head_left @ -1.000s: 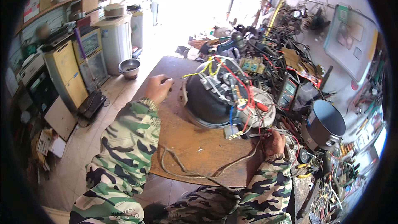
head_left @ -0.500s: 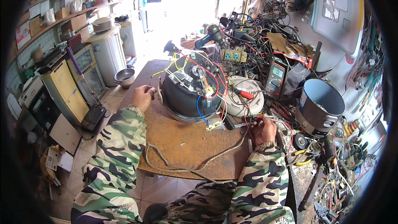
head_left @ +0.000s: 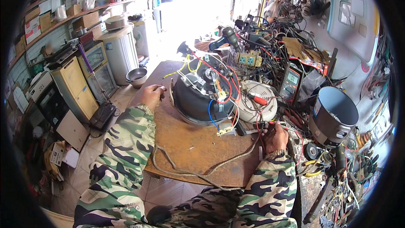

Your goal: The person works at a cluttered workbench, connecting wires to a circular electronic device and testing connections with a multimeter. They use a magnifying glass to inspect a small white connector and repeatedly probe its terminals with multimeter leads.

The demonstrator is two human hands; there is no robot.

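An upturned black rice cooker body (head_left: 196, 103) stands on the brown wooden table, its wired underside facing up. Red, yellow, white and blue wires (head_left: 210, 109) run over it, some to a small terminal piece (head_left: 225, 132) at its near edge. Just left of the cooker is my left hand (head_left: 152, 96), its fingers curled together with nothing visible in them. On the table's right side my right hand (head_left: 275, 137) grips a red multimeter probe (head_left: 272, 123) with a red lead. A pale round base cover (head_left: 255, 88) lies behind that hand, with a red-handled tool (head_left: 258, 100) on it.
A multimeter (head_left: 291, 82) stands at the right, beside a grey inner pot (head_left: 333, 116). Black tape (head_left: 311, 151), yellow-handled pliers (head_left: 312, 173) and tangled wires crowd the right bench. A grey-brown cord (head_left: 185, 172) loops along the table's front. Cabinets and shelves line the left.
The whole view has shifted, so the table and objects sit farther right and slightly lower. Both hands keep nearly the same places beside the cooker.
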